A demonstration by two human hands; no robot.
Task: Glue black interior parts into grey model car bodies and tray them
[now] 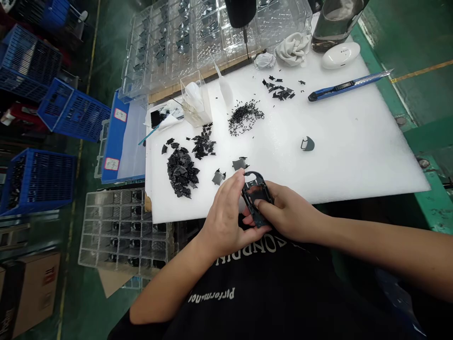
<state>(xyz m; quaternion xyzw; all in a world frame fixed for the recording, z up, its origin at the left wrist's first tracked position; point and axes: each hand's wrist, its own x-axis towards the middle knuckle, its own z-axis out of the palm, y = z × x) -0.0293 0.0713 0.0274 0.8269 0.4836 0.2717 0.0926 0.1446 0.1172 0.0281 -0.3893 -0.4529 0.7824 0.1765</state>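
Near the front edge of the white board (354, 156), a dark oblong frame-like part (257, 208) is held between both hands. My left hand (224, 219) steadies its left side and lower end, fingers wrapped against it. My right hand (290, 210) grips it from the right, with the thumb pressed on its face. Just beyond the hands lie two small dark plates (239, 164) (218, 177). A small grey curved piece (308, 144) rests farther right. Piles of black flat pieces (182, 172) and tiny black pins (244, 115) lie on the board.
A black driver (242, 12) hangs above the back edge. Clear compartment trays (166, 40) stand behind it. A blue cutter knife (348, 86), a white oval case (340, 55), a crumpled cloth (293, 48) and a bottle (336, 23) are at the back right. A clear box (196, 99) stands back left.
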